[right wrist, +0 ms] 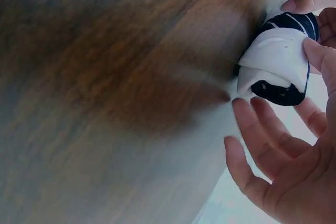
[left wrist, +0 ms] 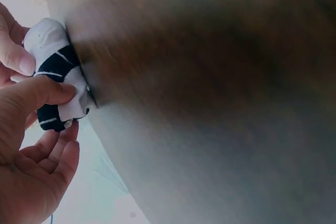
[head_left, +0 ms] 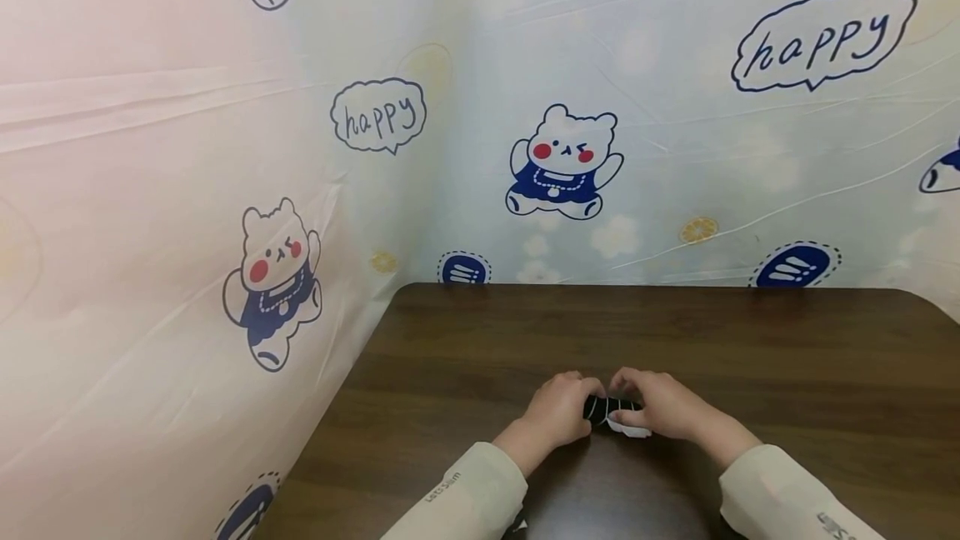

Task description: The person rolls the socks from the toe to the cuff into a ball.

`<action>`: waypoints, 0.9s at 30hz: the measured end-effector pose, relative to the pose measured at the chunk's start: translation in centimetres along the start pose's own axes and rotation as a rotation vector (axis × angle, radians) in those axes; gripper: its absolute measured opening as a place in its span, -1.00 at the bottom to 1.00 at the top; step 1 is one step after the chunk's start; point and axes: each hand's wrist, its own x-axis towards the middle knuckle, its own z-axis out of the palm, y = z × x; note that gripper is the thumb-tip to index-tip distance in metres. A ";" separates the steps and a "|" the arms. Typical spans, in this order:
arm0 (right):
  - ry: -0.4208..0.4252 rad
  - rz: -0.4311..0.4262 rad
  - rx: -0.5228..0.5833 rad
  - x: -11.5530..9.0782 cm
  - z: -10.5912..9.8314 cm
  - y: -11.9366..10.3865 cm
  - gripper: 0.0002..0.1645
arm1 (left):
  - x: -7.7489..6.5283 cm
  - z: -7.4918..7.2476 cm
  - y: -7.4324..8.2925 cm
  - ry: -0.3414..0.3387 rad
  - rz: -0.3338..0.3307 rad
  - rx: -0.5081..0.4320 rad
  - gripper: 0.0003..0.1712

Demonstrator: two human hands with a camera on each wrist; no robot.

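A rolled-up black-and-white sock [head_left: 598,409] lies crosswise between both hands, low over the table. On its left end the left hand [head_left: 555,413] has a grip, its thumb [left wrist: 55,90] pressed on the white fabric in the left wrist view. The right hand [head_left: 667,407] holds the other end, thumb on the near side and fingers over the far side. From the right wrist, the sock's end [right wrist: 278,93] shows a white fold wrapped round a dark core. There the right hand's lower fingers [right wrist: 268,145] spread loosely beneath the roll.
The dark brown wooden table [head_left: 480,340] extends away to a rounded far edge. Pale printed fabric [head_left: 645,148] with bears and "happy" bubbles hangs behind and along the left side. A small black-and-white item [head_left: 517,523] peeks out beside the left sleeve [head_left: 472,494].
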 end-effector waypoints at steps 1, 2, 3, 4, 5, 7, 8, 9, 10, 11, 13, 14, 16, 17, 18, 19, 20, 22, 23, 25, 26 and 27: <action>-0.009 0.001 0.014 0.0 0.0 0.0 -0.64 | 0.0 0.0 0.0 0.003 0.003 -0.002 -0.50; -0.021 0.000 0.030 0.0 0.0 0.1 -0.66 | 0.0 0.0 0.0 0.006 0.007 -0.001 -0.50; -0.031 -0.001 0.048 0.0 0.1 0.2 -0.67 | 0.0 0.0 -0.1 0.009 0.010 -0.003 -0.51; -0.039 -0.003 0.062 0.0 0.1 0.2 -0.68 | 0.0 0.0 -0.1 0.012 0.012 -0.007 -0.50; -0.045 -0.007 0.074 0.0 0.1 0.3 -0.68 | 0.0 0.0 -0.1 0.014 0.014 -0.009 -0.51; -0.051 -0.017 0.097 0.0 0.2 0.5 -0.67 | -0.1 0.0 -0.2 0.018 0.014 -0.014 -0.51; -0.053 -0.021 0.106 0.0 0.3 0.6 -0.67 | -0.1 0.0 -0.2 0.019 0.012 -0.021 -0.51; -0.054 -0.024 0.115 0.0 0.4 0.6 -0.66 | -0.1 0.1 -0.3 0.020 0.008 -0.033 -0.51; -0.054 -0.026 0.121 0.0 0.5 0.7 -0.66 | -0.2 0.1 -0.3 0.020 0.004 -0.043 -0.51; -0.055 -0.022 0.130 0.0 0.6 0.7 -0.65 | -0.2 0.1 -0.4 0.021 -0.001 -0.050 -0.52; -0.054 -0.019 0.145 0.0 0.7 0.8 -0.64 | -0.2 0.1 -0.5 0.022 -0.012 -0.067 -0.52; -0.052 -0.019 0.144 0.0 0.8 0.8 -0.64 | -0.3 0.1 -0.5 0.023 -0.017 -0.076 -0.52; -0.048 -0.019 0.143 -0.1 1.0 0.8 -0.63 | -0.3 0.1 -0.5 0.024 -0.025 -0.085 -0.52; -0.046 -0.020 0.143 -0.1 1.0 0.8 -0.63 | -0.3 0.0 -0.5 0.023 -0.029 -0.091 -0.52; -0.044 -0.020 0.141 -0.1 1.1 0.9 -0.63 | -0.3 0.0 -0.5 0.022 -0.034 -0.101 -0.51; -0.043 -0.014 0.143 -0.1 1.1 0.8 -0.63 | -0.3 -0.1 -0.5 0.021 -0.039 -0.110 -0.51; -0.041 -0.013 0.140 -0.2 1.2 0.9 -0.63 | -0.3 -0.1 -0.6 0.023 -0.042 -0.122 -0.50; -0.032 -0.014 0.136 -0.3 1.3 0.8 -0.64 | -0.3 -0.2 -0.6 0.014 -0.056 -0.148 -0.47; -0.026 -0.016 0.134 -0.3 1.3 0.8 -0.64 | -0.3 -0.3 -0.7 0.010 -0.064 -0.160 -0.45; -0.009 -0.016 0.127 -0.4 1.3 0.8 -0.65 | -0.2 -0.4 -0.8 0.009 -0.080 -0.194 -0.39; 0.002 -0.016 0.123 -0.4 1.3 0.8 -0.65 | -0.2 -0.5 -0.9 0.009 -0.089 -0.213 -0.35; 0.017 -0.017 0.114 -0.4 1.2 0.7 -0.65 | -0.2 -0.6 -1.0 0.006 -0.104 -0.232 -0.32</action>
